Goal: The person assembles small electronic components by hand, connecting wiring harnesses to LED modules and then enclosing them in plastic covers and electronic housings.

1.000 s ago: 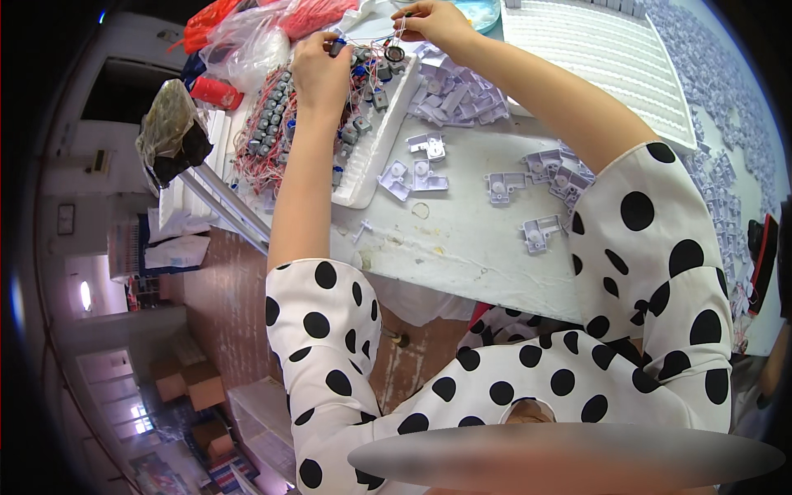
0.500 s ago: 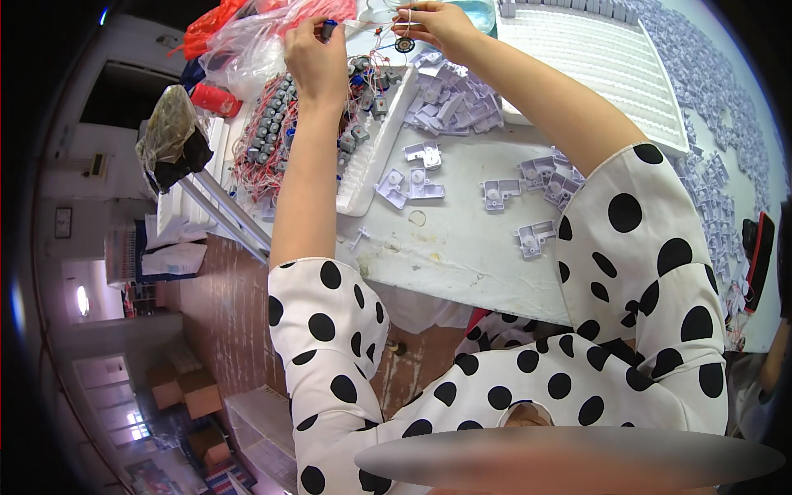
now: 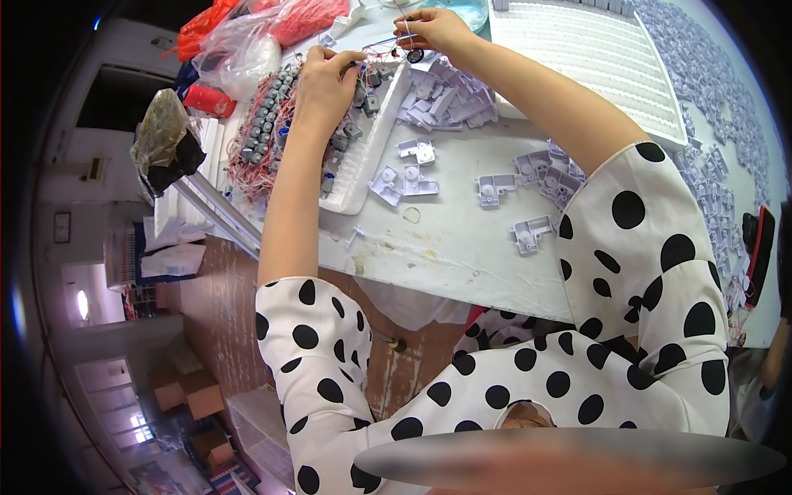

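Note:
My right hand is at the top centre, fingers pinched on thin wires from which a small round black part hangs. My left hand reaches over a white foam tray of small grey motors with red and white wires. Its thumb and forefinger close on something dark, mostly hidden by the fingers. Thin wires run between the two hands. Right of the tray lies a pile of white plastic housings, with several loose ones nearer me.
A ribbed white foam tray lies at the back right, with many more white parts beyond it. Red and clear plastic bags and a red cylinder are at the back left. A metal arm with a bag-wrapped head stands at the left edge.
My left hand has come down toward me and over the motors; the blue-ended piece in its fingers no longer shows clearly. My right hand has shifted slightly, with the round part still hanging below.

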The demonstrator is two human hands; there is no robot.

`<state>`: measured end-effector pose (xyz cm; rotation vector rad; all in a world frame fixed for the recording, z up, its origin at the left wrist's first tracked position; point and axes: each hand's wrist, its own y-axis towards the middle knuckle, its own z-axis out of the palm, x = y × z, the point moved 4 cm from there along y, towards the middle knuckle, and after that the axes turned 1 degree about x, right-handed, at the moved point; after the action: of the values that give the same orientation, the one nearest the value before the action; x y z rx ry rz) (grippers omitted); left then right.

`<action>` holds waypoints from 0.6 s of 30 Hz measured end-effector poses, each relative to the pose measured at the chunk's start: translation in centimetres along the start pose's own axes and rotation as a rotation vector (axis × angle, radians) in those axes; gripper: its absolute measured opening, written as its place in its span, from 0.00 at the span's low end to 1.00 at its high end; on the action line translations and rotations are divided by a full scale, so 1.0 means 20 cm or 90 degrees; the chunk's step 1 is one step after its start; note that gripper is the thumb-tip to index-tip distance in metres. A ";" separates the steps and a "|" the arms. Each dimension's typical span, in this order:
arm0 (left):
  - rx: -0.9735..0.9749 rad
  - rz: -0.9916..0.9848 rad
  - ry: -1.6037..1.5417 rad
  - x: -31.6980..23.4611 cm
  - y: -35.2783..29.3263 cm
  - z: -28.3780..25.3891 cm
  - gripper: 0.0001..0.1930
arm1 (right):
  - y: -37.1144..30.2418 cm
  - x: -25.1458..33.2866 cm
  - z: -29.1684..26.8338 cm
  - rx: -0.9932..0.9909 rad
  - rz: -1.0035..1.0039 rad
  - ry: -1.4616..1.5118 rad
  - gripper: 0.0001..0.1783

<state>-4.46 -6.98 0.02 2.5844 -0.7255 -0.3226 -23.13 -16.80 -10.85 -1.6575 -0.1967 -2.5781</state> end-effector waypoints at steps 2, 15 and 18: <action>0.011 0.013 -0.004 -0.02 -0.03 0.00 0.08 | -0.05 0.02 0.01 -0.010 0.035 0.008 0.12; 0.013 0.050 0.053 -0.19 -0.07 0.12 0.11 | -0.10 0.03 -0.07 -0.008 0.056 0.054 0.16; 0.022 0.057 0.070 -0.20 -0.07 0.13 0.11 | -0.07 0.03 -0.07 -0.010 0.079 0.063 0.15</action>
<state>-8.05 -4.68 -2.53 2.5691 -0.8110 -0.1396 -24.84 -15.56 -11.09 -1.4926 -0.0653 -2.5668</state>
